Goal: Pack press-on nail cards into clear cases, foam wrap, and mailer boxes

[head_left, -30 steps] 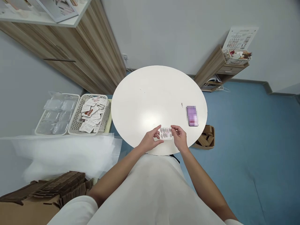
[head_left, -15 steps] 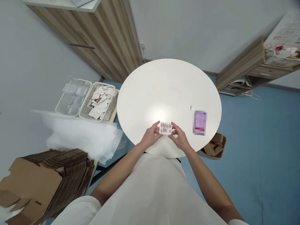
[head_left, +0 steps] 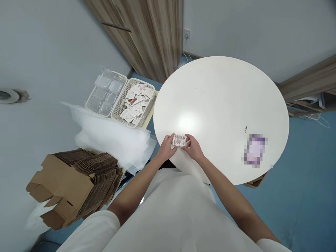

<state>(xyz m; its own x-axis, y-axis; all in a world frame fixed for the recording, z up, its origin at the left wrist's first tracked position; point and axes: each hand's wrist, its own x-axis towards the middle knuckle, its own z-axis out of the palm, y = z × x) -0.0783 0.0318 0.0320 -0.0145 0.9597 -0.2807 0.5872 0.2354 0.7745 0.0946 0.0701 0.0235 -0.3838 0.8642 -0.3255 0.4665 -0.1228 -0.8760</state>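
A small white card (head_left: 179,140) with several shiny oval pieces in two rows is held level over the near left edge of the round white table (head_left: 223,98). My left hand (head_left: 166,148) pinches the card's left side between thumb and fingers. On the card's right side, my right hand (head_left: 193,147) grips it in the same way. A blurred purple-pink item (head_left: 255,149) lies on the table to the right.
Left of the table stand a basket of printed cards (head_left: 135,105) and a basket of clear plastic packs (head_left: 106,92). Nearer are white foam sheets (head_left: 112,134) and stacked flattened cardboard boxes (head_left: 73,185). A cardboard box (head_left: 255,182) shows below the table's right edge.
The view has turned toward the left, so the table and purple item sit further right in it. Both hands still hold the card, now closer to the table's left side.
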